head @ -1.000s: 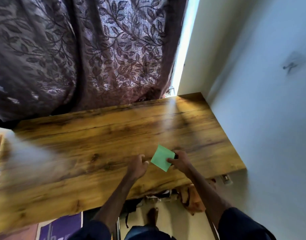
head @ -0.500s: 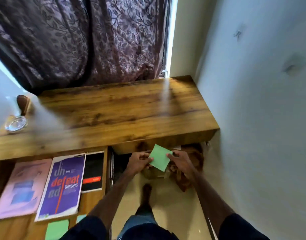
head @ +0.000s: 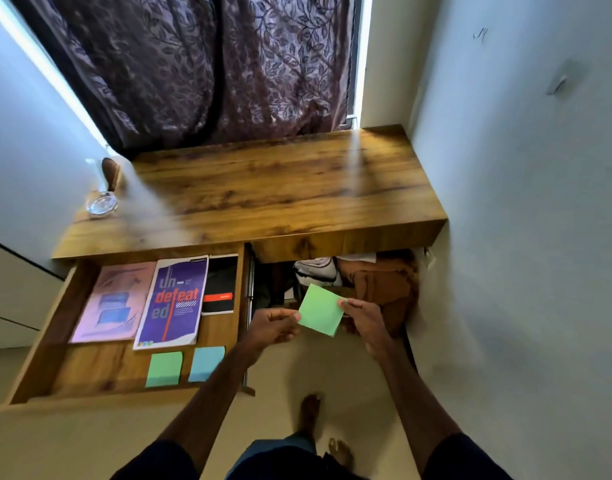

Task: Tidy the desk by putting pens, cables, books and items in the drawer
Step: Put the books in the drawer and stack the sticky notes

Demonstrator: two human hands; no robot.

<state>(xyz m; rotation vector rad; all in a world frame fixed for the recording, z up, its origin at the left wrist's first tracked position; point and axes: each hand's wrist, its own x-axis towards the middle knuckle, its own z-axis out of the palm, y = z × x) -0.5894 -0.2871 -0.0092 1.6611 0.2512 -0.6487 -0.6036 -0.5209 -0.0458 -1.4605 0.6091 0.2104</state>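
A green sticky-note pad (head: 321,310) is held in the air below the front edge of the wooden desk (head: 280,192), to the right of the open drawer (head: 100,368). My left hand (head: 273,327) pinches its left corner and my right hand (head: 361,315) pinches its right corner. Inside the drawer lie a pink book (head: 112,301), a purple book (head: 174,301), a black notebook (head: 219,284), a green note pad (head: 164,368) and a blue note pad (head: 207,363).
A glass ashtray (head: 102,204) and a brown object (head: 110,173) sit at the desk's far left. Brown and white bags (head: 377,282) are stuffed under the desk. A wall stands close on the right, a curtain behind. My bare feet are on the floor below.
Both hands carried the green pad off the desk top, toward me and down below its front edge. The view tilted down, bringing the open drawer with its contents into sight.
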